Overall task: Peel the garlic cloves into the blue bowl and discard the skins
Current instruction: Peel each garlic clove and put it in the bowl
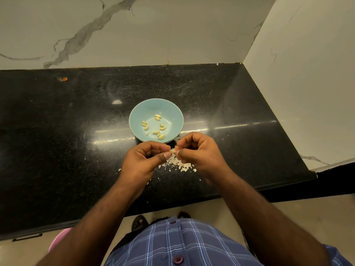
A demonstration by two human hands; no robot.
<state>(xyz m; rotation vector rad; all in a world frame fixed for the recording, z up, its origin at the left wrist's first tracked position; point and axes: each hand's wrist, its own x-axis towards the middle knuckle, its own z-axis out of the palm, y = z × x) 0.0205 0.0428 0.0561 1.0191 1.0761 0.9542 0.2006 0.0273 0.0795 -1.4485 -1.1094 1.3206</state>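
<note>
Right there on the black counter (57,112) sits the blue bowl (138,114), holding about a dozen peeled cloves (158,117) scattered over its bottom. Just in front of it, the left hand (142,160) and right hand (199,150) meet, fingers curled, both pinching one garlic clove (172,150) between their tips. Papery skins (180,165) litter the counter beneath them.

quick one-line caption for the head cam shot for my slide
Both hands, left hand and right hand, pinch a garlic clove above loose skins, beside a blue bowl of peeled cloves.
</note>
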